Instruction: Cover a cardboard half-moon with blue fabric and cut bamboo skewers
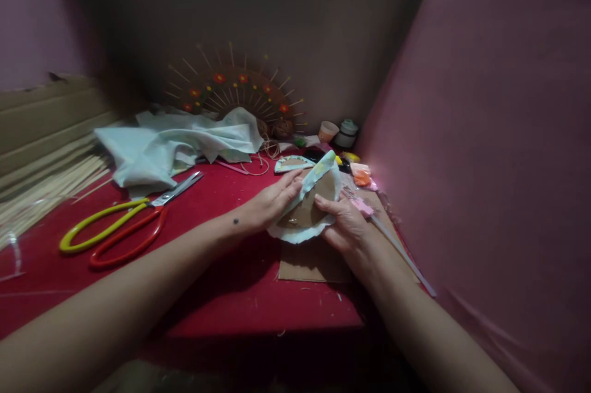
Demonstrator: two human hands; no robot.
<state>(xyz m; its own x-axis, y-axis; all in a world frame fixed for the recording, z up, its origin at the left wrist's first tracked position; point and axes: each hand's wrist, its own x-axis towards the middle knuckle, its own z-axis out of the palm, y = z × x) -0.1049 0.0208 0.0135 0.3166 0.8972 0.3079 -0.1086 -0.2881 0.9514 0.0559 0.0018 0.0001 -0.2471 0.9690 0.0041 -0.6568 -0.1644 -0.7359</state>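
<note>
- Head view: my left hand (272,201) and my right hand (344,223) meet over the red table (221,282), both gripping one piece between them.
- That piece is a cardboard shape (310,207) with pale cloth (318,174) folded over its edge; it sits just above a flat cardboard sheet (309,263) lying on the table.
- My left fingers press the cloth down along the top-left edge, thumb tucked under; that hand is closed on the piece.
- My right hand pinches the lower right side, thumb on the brown face, fingers behind.
- Well to the left lie scissors (124,223) with one yellow and one red handle, blades pointing toward a heap of pale fabric (170,149).
- Behind the heap stands a dark fan (235,94) with red flowers and protruding sticks.
- Bamboo sticks (46,186) lie along the left edge.
- Near the far corner are a small cup (327,131) and a jar (347,133).
</note>
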